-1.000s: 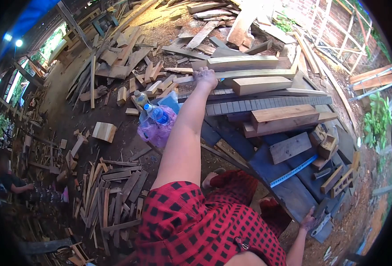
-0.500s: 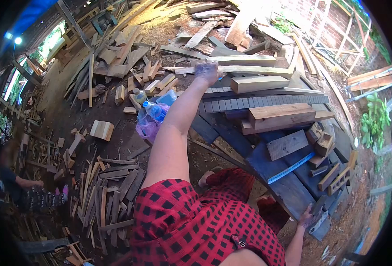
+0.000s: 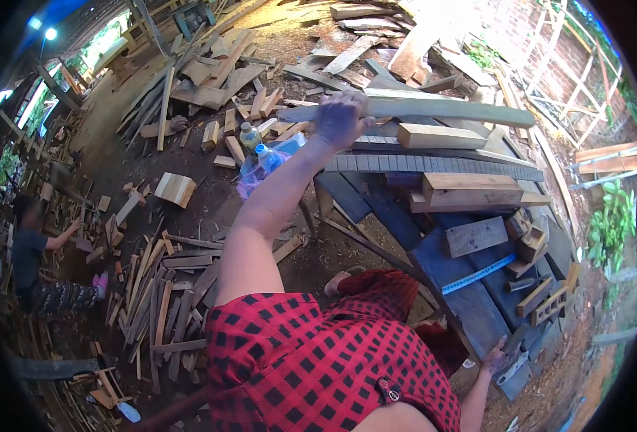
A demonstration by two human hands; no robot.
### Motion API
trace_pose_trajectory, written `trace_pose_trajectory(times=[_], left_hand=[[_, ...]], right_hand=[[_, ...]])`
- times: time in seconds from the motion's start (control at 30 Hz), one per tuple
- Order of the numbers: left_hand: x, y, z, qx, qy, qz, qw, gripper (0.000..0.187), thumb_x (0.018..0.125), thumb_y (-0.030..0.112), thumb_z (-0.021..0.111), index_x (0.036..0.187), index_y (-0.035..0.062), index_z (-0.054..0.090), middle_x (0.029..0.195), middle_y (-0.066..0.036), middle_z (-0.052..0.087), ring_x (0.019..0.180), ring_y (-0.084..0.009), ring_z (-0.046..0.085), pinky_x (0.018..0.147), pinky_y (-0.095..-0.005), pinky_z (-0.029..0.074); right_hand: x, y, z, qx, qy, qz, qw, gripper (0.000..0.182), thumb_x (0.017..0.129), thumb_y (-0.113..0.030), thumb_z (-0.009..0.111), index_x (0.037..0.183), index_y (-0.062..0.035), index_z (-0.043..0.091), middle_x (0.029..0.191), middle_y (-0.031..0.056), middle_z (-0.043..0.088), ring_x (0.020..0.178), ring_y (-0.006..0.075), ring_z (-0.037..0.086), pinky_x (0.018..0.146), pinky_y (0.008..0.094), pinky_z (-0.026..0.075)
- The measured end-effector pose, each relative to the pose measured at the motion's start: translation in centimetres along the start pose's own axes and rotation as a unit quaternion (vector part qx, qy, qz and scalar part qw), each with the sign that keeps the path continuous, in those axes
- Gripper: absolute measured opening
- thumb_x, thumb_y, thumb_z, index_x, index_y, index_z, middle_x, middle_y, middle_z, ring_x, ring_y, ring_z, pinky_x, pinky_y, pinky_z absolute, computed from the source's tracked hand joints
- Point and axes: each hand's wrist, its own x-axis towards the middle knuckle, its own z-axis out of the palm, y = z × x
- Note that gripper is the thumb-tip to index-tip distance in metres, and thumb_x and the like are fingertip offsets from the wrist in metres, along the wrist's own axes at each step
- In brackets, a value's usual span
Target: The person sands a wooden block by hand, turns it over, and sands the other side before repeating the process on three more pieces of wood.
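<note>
My left hand (image 3: 338, 121) reaches far forward, closed around the near-left part of a long wooden board (image 3: 448, 111). The board's broad greyish face shows, and it lies across my view above the stacked timber. A squared wood block (image 3: 441, 137) and a dark strip with evenly spaced cross lines (image 3: 433, 164) lie just below the board. My right hand (image 3: 494, 354) is at the near right corner of the dark worktable (image 3: 433, 263), beside a small dark block (image 3: 515, 337) and a metal-looking tool (image 3: 513, 368). Its grip is too small to make out.
A thick beam (image 3: 469, 193), a grey block (image 3: 477, 237) and a blue measuring strip (image 3: 478, 274) lie on the worktable. Left of my arm stand bottles (image 3: 266, 157) in a pink bag. Wood offcuts (image 3: 178, 309) cover the floor. Another person (image 3: 34, 252) sits far left.
My left hand has lifted the board and turned it so its broad face shows. The view has shifted slightly. My right hand stays at the table corner.
</note>
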Motion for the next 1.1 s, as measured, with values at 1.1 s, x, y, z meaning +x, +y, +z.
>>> trace_pose_trajectory(times=[1.1], left_hand=[[-16.1, 12.5, -6.3, -0.13, -0.059, 0.245, 0.959, 0.047, 0.056, 0.04, 0.073, 0.091, 0.0109, 0.06, 0.079, -0.001, 0.053, 0.078, -0.0185, 0.053, 0.069, -0.0348, 0.036]], right_hand=[[6.9, -3.7, -6.9, 0.033, -0.107, 0.006, 0.994, 0.05, 0.096, -0.034, 0.046, 0.128, 0.0055, 0.048, 0.131, 0.0205, 0.05, 0.119, 0.0314, 0.05, 0.099, 0.0391, 0.041]])
